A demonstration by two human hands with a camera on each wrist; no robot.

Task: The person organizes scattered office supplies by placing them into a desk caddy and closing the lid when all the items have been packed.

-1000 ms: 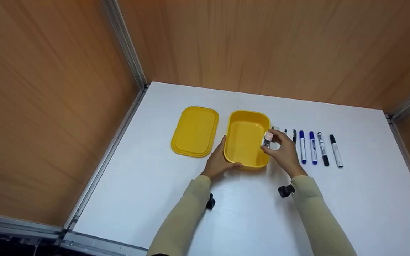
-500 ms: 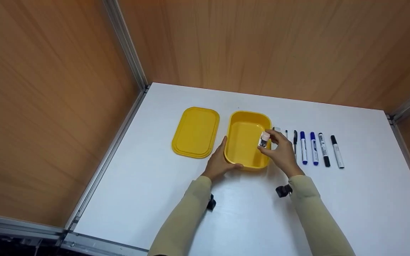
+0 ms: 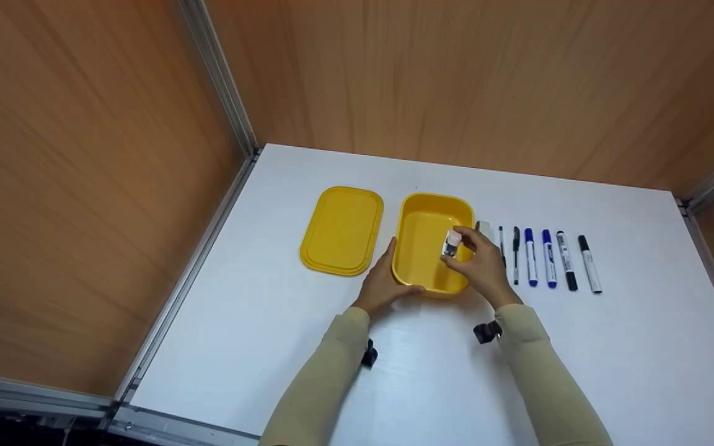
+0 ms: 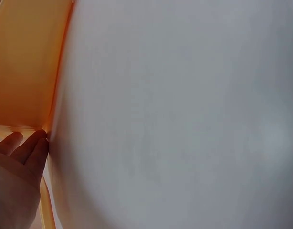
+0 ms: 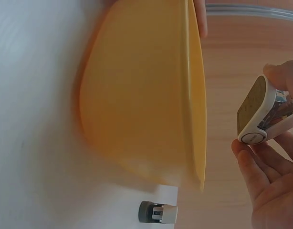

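An open yellow box (image 3: 422, 272) stands on the white table, its yellow lid (image 3: 341, 230) lying flat to its left. My left hand (image 3: 383, 283) grips the box's near left corner, thumb along the front rim; the left wrist view shows its fingers (image 4: 22, 148) against the yellow box (image 4: 22, 71) wall. My right hand (image 3: 478, 263) pinches a small white correction tape (image 3: 451, 243) and holds it over the right part of the box. In the right wrist view the correction tape (image 5: 261, 112) sits between the fingertips (image 5: 277, 76) just past the yellow box (image 5: 141, 95) rim.
To the right of the box lies a row of pens: a small white and grey item (image 3: 484, 228), two thin black pens (image 3: 515, 245), two blue markers (image 3: 538, 257) and two black markers (image 3: 566, 269). Wooden walls with metal rails (image 3: 220, 80) enclose the table.
My right hand has carried the correction tape leftward from the box's right rim to above its inside. The left hand and box have stayed put.
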